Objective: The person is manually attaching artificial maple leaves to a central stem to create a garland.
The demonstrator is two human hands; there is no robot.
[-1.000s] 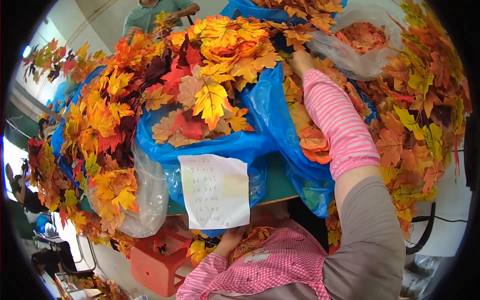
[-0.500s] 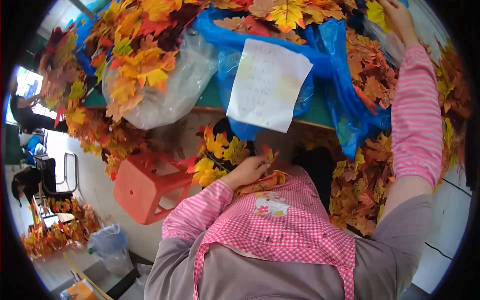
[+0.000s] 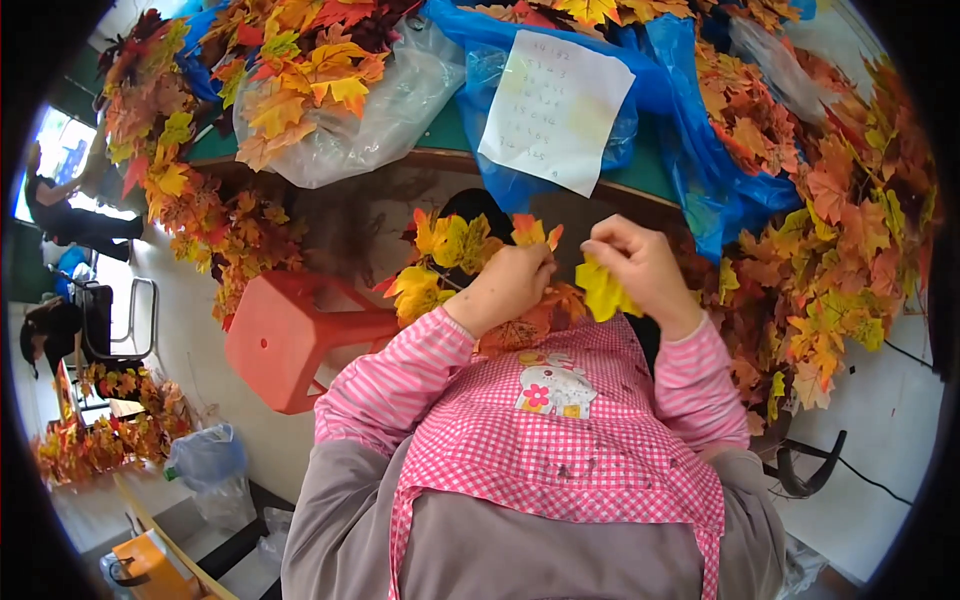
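Note:
My left hand point(image 3: 503, 285) is closed in a pinch at my lap, gripping a sprig of artificial maple leaves point(image 3: 455, 243) in yellow and orange. Some of its leaves spread out left of the hand, and an orange leaf point(image 3: 517, 337) lies on the pink checked apron point(image 3: 610, 430). Just to the right, my right hand point(image 3: 648, 272) pinches a single bright yellow maple leaf point(image 3: 602, 293), which hangs below the fingers. A small gap separates the two hands. What exactly sits between the left fingertips is hidden.
Ahead is a green table point(image 3: 440, 130) bearing heaped leaves, a clear bag point(image 3: 400, 105), blue bags point(image 3: 680, 140) and a handwritten paper point(image 3: 556, 112). Leaf garlands point(image 3: 840, 270) hang at right. A red stool point(image 3: 290, 340) stands left; two people point(image 3: 75, 215) are farther off.
My right hand has come down from the leaf pile at the far right to my lap, bringing the yellow leaf. My left hand stays at the sprig.

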